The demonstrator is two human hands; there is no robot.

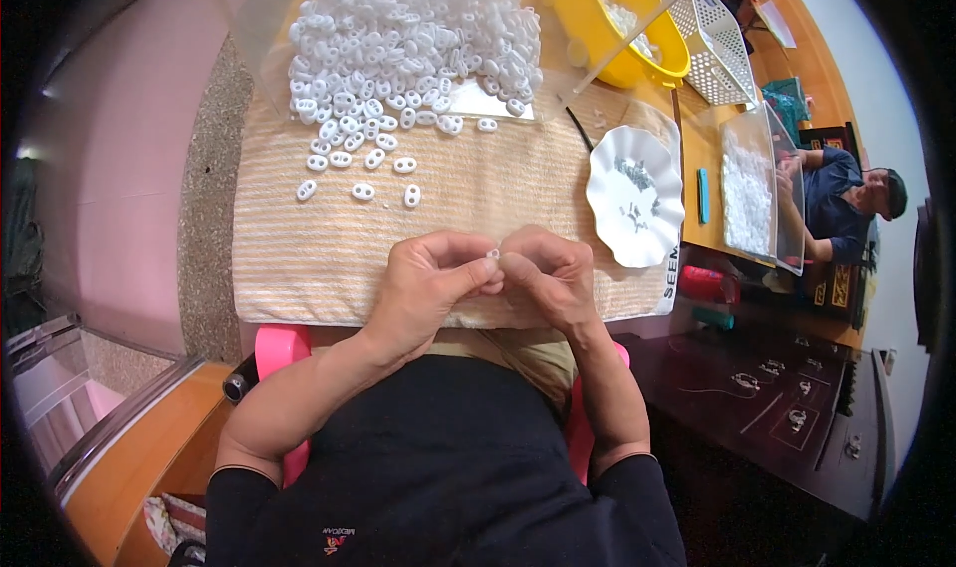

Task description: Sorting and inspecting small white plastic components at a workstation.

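My left hand (433, 278) and my right hand (548, 273) meet over the near edge of the striped towel (299, 253). Thumb and forefinger of the left one pinch a small white two-holed plastic piece (493, 254), mostly hidden by the fingertips. The closed fingers of my right hand, slightly blurred, come up against it; whatever they hold is too small to make out. Beyond the hands, several loose white two-holed oval pieces (363, 191) lie on the towel, in front of a large heap of them (408, 44). A white scalloped dish (609, 219) with small dark grey-green bits stands to the right.
A clear plastic sheet or tray wall (274, 39) surrounds the heap. At the far right are a yellow basin (578, 19), a white perforated basket (712, 54), a teal tool (703, 197) and a clear bin of white pieces (747, 194). Another person (841, 204) sits beside that bin.
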